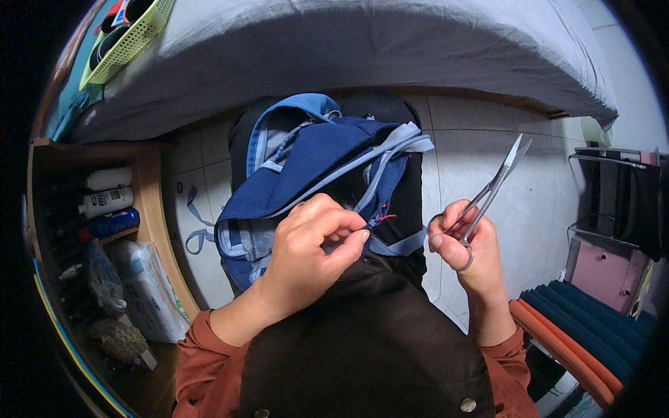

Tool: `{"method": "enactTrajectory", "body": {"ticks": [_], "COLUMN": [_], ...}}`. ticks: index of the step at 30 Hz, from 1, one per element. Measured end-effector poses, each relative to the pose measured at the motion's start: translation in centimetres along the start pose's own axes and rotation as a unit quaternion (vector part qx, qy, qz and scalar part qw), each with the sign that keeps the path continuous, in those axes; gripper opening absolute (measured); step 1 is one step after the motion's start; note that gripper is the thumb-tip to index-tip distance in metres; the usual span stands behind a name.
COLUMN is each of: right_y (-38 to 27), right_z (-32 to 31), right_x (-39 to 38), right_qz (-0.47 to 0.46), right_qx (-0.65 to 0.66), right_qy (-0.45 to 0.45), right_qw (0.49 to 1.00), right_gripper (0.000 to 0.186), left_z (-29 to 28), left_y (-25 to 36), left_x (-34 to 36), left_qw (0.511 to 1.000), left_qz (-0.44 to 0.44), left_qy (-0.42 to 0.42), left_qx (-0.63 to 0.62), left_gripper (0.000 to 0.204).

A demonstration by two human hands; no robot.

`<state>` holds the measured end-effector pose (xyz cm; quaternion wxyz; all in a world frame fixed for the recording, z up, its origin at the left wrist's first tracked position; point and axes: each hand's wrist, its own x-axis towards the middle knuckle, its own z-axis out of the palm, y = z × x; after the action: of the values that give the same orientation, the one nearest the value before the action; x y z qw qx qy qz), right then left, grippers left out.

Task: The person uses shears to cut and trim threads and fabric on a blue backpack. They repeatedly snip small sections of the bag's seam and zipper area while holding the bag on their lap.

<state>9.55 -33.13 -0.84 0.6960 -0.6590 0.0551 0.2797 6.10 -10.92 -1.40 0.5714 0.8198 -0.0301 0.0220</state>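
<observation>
Small room, pale tiled floor (470, 171). Far left: wooden shelf unit (151, 209) with plastic bottles (110, 200) and, below them, a plastic-wrapped white pack (148, 279). Above it, a lime-green basket (132, 47). Across the top, a grey sheet (362, 42) hanging in soft folds. Right: pink drawer unit (601, 273); nearer, long rounded orange and dark teal pieces in a row, kind unclear.

Materials. Basket of perforated plastic. Backpack (296, 164) of navy woven fabric, slack and gaping, edged with light grey-blue trim; it lies across the lap. Short loose red threads (385, 217) at its near right part, a flat blue-grey strap (401, 245) below them. Apron (362, 341) dark brown, smooth, with metal snaps. Scissors (493, 187) of bright metal, long slim blades, looped handles.

Left hand (304, 242): grip pinched, thumb against forefinger, on a small dark bit of the backpack right beside the threads; exact part hidden by the fingertips. Most of the backpack lies beyond this hand. Right hand (482, 252): grip curled round the scissors' handles, blades slightly parted, tips upward, well clear of the threads.
</observation>
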Motion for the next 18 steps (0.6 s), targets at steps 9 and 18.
{"method": "enactTrajectory", "body": {"ticks": [9, 18], "right_y": [1.3, 1.3], "right_z": [6.0, 6.4], "right_x": [1.2, 2.4], "right_qz": [-0.150, -0.180], "right_qx": [0.008, -0.038], "right_qy": [0.049, 0.056], "right_qw": [0.987, 0.981], "right_gripper": [0.024, 0.020], "left_z": [0.1, 0.0], "left_y": [-0.4, -0.4], "left_x": [0.1, 0.3], "left_qw": [0.999, 0.999], "left_qz": [-0.031, 0.030], "left_qy": [-0.004, -0.014], "left_qx": [-0.038, -0.022], "left_gripper": [0.009, 0.009]}}
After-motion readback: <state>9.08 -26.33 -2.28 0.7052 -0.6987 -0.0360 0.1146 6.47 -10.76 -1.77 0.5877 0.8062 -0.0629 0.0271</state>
